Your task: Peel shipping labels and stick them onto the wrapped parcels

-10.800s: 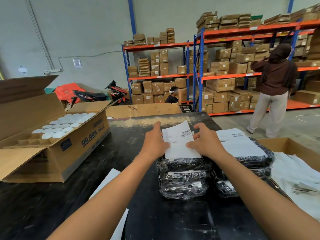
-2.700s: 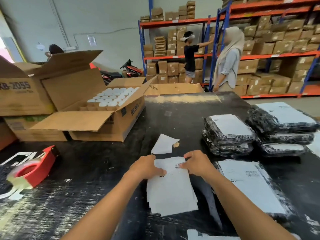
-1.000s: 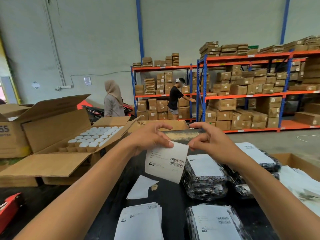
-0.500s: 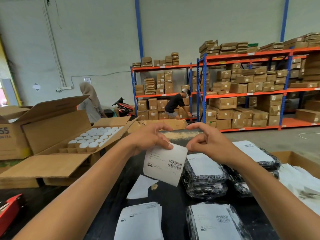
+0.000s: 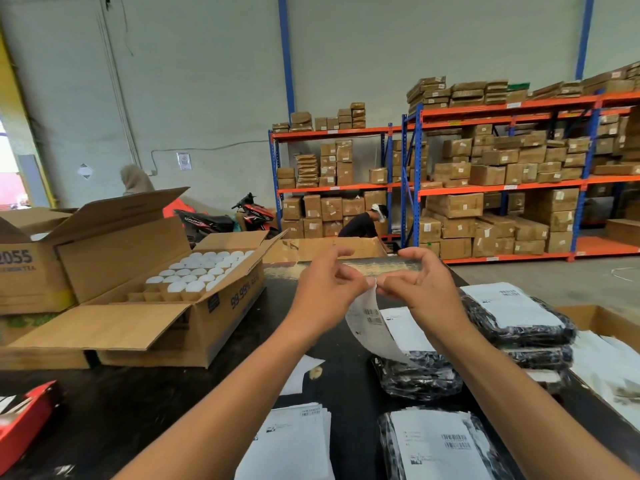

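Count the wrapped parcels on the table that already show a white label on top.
3: the near parcel at the bottom edge, the centre stack's top parcel behind the held label, and the right stack's top parcel. Lower parcels in the stacks are hidden.

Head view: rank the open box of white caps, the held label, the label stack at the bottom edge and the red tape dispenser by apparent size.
1. Open box of white caps: clearly largest.
2. Label stack: cut off by the frame and nearest the camera.
3. Held label and red tape dispenser: not ranked; the label curls, the dispenser is cropped.
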{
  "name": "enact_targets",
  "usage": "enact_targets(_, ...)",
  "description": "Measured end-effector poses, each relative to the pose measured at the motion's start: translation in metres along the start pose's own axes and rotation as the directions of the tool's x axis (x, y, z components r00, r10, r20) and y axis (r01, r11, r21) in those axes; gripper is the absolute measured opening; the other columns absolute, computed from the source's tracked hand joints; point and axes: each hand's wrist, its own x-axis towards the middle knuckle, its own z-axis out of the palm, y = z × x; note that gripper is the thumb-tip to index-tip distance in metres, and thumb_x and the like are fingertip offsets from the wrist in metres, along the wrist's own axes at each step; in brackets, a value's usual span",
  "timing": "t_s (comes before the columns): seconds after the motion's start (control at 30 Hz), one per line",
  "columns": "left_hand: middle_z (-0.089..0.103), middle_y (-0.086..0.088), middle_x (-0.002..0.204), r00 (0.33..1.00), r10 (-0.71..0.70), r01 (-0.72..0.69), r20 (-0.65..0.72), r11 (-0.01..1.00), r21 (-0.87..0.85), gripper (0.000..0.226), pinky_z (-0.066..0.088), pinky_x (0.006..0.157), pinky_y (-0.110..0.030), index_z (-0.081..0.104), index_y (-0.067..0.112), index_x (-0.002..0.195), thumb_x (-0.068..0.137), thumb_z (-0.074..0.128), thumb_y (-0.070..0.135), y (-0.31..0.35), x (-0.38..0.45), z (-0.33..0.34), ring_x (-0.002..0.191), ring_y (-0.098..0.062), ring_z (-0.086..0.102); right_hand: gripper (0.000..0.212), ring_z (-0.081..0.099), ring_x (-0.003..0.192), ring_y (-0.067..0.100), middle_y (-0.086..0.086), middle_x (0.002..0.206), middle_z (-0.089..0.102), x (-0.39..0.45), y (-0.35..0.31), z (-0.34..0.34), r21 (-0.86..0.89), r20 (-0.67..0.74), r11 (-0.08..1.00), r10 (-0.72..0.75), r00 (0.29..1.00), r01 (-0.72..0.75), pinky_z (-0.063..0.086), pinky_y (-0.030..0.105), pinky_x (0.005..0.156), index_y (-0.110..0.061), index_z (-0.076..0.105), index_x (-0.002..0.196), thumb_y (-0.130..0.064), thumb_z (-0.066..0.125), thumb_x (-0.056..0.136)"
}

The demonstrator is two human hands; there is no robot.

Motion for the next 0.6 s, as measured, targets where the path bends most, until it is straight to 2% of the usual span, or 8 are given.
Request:
enact_targets(0.13,0.075,0.003,0.083,0.998,-0.042,0.045,0.038,0.996,-0.083,0.050,0.052,0.086,-0.033,0.051,0.017,0.126,0.082,0.073,0.024,-0.0001,-0.0041,0.0016,0.088,-0.011,0.068,0.044,0.071,0.078,0.013,0.002,0.077,0.075,-0.0026,-0.0010,0.0029,-0.029,-0.016,0.998,-0.051,0.999,0.051,0.050,0.034,0.082,-0.030,0.045,0.102,-0.007,0.071,0.077)
enact_targets(0.37,0.075,0.000,0.093,0.995,-0.084,0.089,0.057,0.991,-0.105,0.049,0.048,0.098,-0.044,0.048,0.021,0.130,0.086,0.068,0.017,0.0018,-0.0067,0.0004,0.097,-0.014,0.067,0.041,0.071,0.084,0.015,-0.002,0.079,0.076,-0.0051,0.0004,0.0046,-0.133,0.018,0.989,-0.071,0.997,0.072,0.051,0.042,0.089,-0.033,0.043,0.100,-0.014,0.072,0.079)
enact_targets(0.5,0.073,0.000,0.086,0.997,-0.071,0.072,0.031,0.996,-0.057,0.046,0.050,0.093,-0.038,0.048,0.023,0.131,0.089,0.063,0.010,-0.0009,-0.0072,-0.0007,0.092,-0.013,0.067,0.042,0.070,0.082,0.014,-0.004,0.078,0.075,-0.0038,0.0028,0.0037,-0.170,0.024,0.983,-0.066,0.998,0.069,0.051,0.044,0.088,-0.033,0.043,0.099,-0.012,0.072,0.078)
enact_targets(0.6,0.073,-0.002,0.085,0.995,-0.101,0.102,0.019,0.989,-0.107,0.048,0.053,0.089,-0.036,0.048,0.021,0.132,0.089,0.062,0.008,-0.0035,-0.0069,-0.0016,0.086,-0.014,0.068,0.043,0.070,0.078,0.014,-0.002,0.076,0.075,-0.0042,0.0058,0.0007,-0.144,0.010,0.989,-0.034,0.999,0.035,0.051,0.046,0.087,-0.032,0.044,0.099,-0.007,0.071,0.078)
